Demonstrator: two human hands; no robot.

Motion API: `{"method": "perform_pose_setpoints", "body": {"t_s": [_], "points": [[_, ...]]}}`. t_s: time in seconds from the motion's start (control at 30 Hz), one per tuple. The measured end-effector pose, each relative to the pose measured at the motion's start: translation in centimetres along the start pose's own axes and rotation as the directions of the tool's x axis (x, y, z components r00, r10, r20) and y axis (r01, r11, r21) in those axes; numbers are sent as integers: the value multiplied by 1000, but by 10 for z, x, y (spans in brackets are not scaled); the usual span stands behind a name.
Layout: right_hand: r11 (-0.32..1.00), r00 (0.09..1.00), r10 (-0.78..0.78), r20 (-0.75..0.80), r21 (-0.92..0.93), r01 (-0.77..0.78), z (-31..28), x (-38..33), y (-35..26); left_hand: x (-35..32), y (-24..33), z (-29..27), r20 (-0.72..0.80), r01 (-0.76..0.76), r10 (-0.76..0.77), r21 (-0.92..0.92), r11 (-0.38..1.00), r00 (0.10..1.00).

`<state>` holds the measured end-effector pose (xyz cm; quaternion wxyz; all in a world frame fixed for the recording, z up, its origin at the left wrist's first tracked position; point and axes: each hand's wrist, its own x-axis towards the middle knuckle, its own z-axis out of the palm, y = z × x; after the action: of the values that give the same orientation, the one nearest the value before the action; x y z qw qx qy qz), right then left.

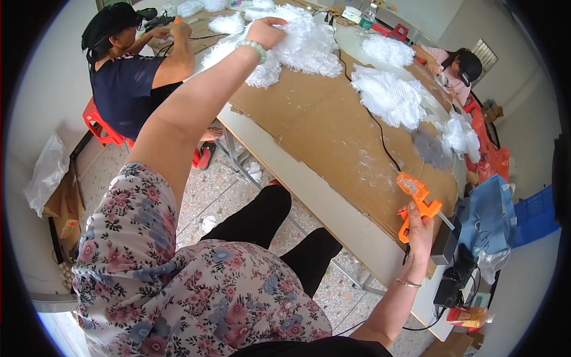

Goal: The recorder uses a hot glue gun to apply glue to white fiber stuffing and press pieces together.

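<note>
Reaching into white mesh while the other hand keeps the glue gun

The left hand point(266, 34) is stretched across the pale-topped table point(321, 202) to a heaped pile of white, ruffled mesh point(308, 52) toward the far left corner. Its fingers are bent at the pile; I cannot tell whether they have closed on a piece. The right hand point(421, 234) is wrapped around the handle of an orange plastic glue gun point(420, 195) over the near right corner, a pale, rod-shaped glue stick point(446, 221) projecting from its back end.

For a good pick, pinch one piece by its edge and lift it upward instead of dragging; such frilly mesh probably snags on its neighbours. Keep the right wrist steady, for the nozzle is likely hot. A thin black cord point(380, 134) runs across the brown cardboard sheet point(309, 125) to the gun's nose; I cannot tell whether they touch, so tilting the tip aside seems wise.

Gluing is best done over the cardboard near the table's front edge, where drips do little harm and both elbows can bend. The flat, round grey mesh disc point(429, 150) and the white, pleated mesh bundle point(386, 98) toward the right edge should stay well clear of the tip.
</note>
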<state>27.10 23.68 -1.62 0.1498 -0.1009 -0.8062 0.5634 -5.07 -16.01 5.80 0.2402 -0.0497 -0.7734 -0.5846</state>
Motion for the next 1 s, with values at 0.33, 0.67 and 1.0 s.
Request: {"method": "perform_pose_setpoints", "body": {"t_s": [0.33, 0.67, 1.0], "points": [[992, 995, -65, 77, 116, 56, 6, -17, 35, 40, -61, -94, -206, 89, 65, 656, 749, 976], [981, 998, -55, -19, 185, 57, 2, -9, 20, 26, -29, -71, -281, -61, 289, 613, 787, 915], [868, 998, 56, -24, 495, -36, -9, -20, -3, -44, 47, 109, 426, -828, 710, 271, 491, 561]]}}
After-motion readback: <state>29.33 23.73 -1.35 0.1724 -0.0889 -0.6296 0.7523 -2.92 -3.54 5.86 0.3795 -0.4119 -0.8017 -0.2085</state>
